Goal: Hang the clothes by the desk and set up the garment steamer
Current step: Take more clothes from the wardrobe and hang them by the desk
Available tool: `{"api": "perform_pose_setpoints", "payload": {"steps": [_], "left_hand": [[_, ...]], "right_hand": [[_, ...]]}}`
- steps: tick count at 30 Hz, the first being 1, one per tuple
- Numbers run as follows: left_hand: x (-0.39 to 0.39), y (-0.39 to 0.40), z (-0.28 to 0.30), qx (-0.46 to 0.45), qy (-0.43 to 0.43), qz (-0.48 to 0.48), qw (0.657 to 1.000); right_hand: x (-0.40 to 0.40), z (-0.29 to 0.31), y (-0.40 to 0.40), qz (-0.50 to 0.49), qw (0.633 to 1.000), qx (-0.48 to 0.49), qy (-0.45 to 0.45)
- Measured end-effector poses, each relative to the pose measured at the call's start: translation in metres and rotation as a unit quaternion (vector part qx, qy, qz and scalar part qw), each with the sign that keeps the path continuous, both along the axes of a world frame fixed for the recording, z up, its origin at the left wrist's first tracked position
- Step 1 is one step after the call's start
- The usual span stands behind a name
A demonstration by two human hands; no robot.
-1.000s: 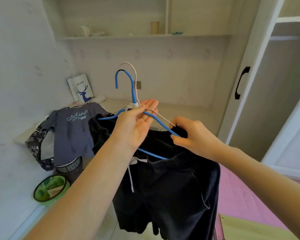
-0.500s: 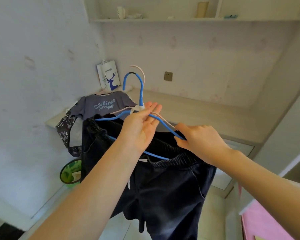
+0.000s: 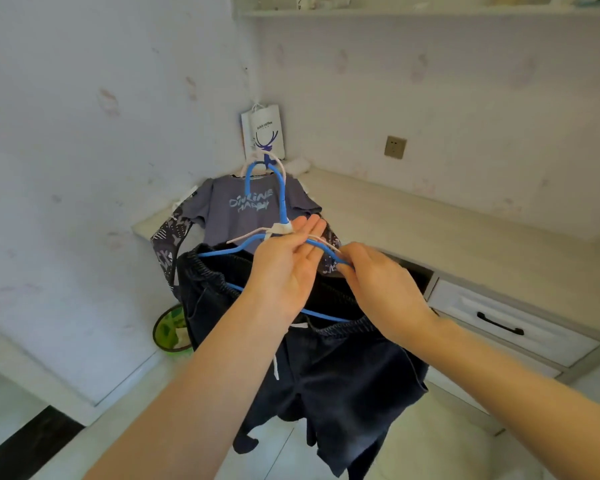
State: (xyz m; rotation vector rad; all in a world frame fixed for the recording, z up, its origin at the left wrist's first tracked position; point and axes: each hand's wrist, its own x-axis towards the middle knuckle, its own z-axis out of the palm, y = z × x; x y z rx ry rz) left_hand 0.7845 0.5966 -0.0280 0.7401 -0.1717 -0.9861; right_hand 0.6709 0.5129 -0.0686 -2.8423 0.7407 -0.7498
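A single head-worn wide-angle view looks forward and down from close above the forearms, facing a room corner. Both hands sit mid-frame, near the lens; the worktop [image 3: 413,216] runs off right, floor [image 3: 146,420] below, walls bending at the edges.

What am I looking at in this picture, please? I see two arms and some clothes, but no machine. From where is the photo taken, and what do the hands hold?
There is no machine here. A person wears a wide-angle camera on the head, so you look forward and down along their own two bare arms.

The left hand holds a blue wire hanger together with a thin pale hanger near their necks. The right hand pinches the hangers' sloping arm. Dark navy drawstring shorts hang from the blue hanger.

Behind is a pale corner desk. At its corner hang a grey printed T-shirt and a black-and-white patterned garment. A white paper bag with a deer logo stands on the desk. A green bin stands on the floor below.
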Motion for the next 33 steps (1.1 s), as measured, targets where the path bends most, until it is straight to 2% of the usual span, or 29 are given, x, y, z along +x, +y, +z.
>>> {"api": "perform_pose_setpoints", "payload": {"steps": [4,11,13,15,17,19,21,22,25,27,33], "left_hand": [[0.022,-0.018,-0.001,0.019,-0.058,0.001,0.998],[0.071,-0.042,0.015,0.099,-0.259,-0.015,0.961],[0.085,-0.044,0.019,0.126,-0.314,0.014,0.941],[0.100,-0.046,0.023,0.147,-0.355,0.088,0.919],[0.116,-0.045,0.023,0.171,-0.406,0.194,0.876],[0.142,-0.048,0.015,0.225,-0.516,0.271,0.781],[0.167,-0.055,0.003,0.294,-0.623,0.249,0.681],[0.180,-0.058,-0.004,0.316,-0.649,0.212,0.659],[0.211,-0.065,-0.021,0.347,-0.658,0.105,0.660],[0.226,-0.070,-0.026,0.359,-0.669,0.056,0.648],[0.278,-0.076,-0.029,0.364,-0.670,-0.014,0.647]], "right_hand": [[0.025,0.003,-0.034,0.004,1.000,0.015,-0.016],[0.064,0.029,-0.101,0.036,0.998,0.013,-0.042],[0.073,0.033,-0.122,0.036,0.998,0.028,-0.049],[0.080,0.035,-0.144,0.039,0.996,0.048,-0.058],[0.084,0.035,-0.156,0.043,0.995,0.058,-0.066],[0.091,0.035,-0.169,0.052,0.994,0.065,-0.072],[0.099,0.034,-0.181,0.060,0.993,0.072,-0.071],[0.104,0.033,-0.185,0.065,0.993,0.073,-0.070],[0.117,0.031,-0.198,0.076,0.993,0.070,-0.058],[0.126,0.030,-0.206,0.081,0.993,0.069,-0.056],[0.167,0.033,-0.221,0.107,0.990,0.055,-0.074]]}}
